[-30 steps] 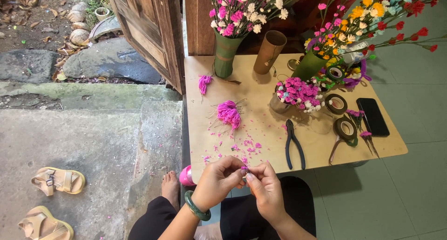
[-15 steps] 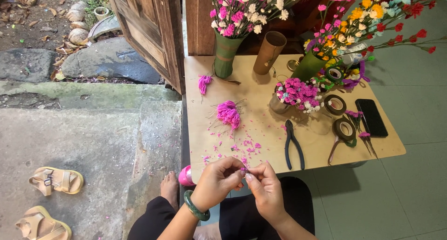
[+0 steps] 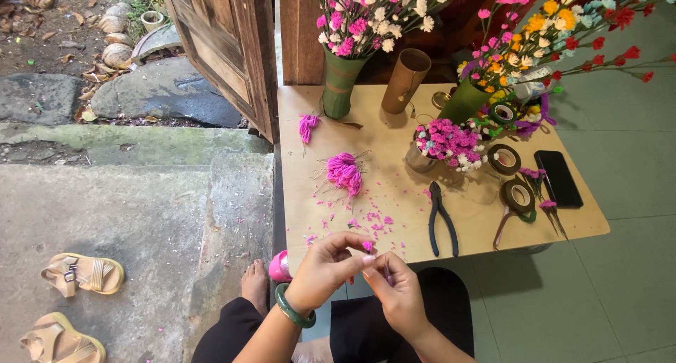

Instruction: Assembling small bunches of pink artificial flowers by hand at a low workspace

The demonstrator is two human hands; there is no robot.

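The head view looked down on a low wooden table (image 3: 394, 194) by a doorway, with both hands raised just off its near edge. The left hand (image 3: 325, 270), a green bangle (image 3: 292, 308) on its wrist, and the right hand (image 3: 398, 292) met fingertip to fingertip, each pinched narrowly on one small pink blossom (image 3: 367, 246) held between them; whether a wire stem ran below it could not be told.

Judging by the layout, the flower work was well along but unfinished. A loose bunch of pink blossoms on thin stems (image 3: 344, 171) lay at the middle of the tabletop, a smaller pink tuft (image 3: 308, 126) lay toward the far left corner, and pink scraps (image 3: 373, 222) were scattered along the near edge. Black pliers (image 3: 441, 218) lay at the near edge, with two rolls of dark tape (image 3: 512, 177) just right of them and a dark phone (image 3: 558, 178) by the right edge.

As for containers, a green vase (image 3: 339, 85) at the far edge held a full spray of pink and white flowers, the brown tube (image 3: 405, 80) beside it seemed empty, a second green vase (image 3: 466, 101) tilted under orange and red sprays, and a small metal cup (image 3: 421, 159) carried a tight cluster of pink blooms.
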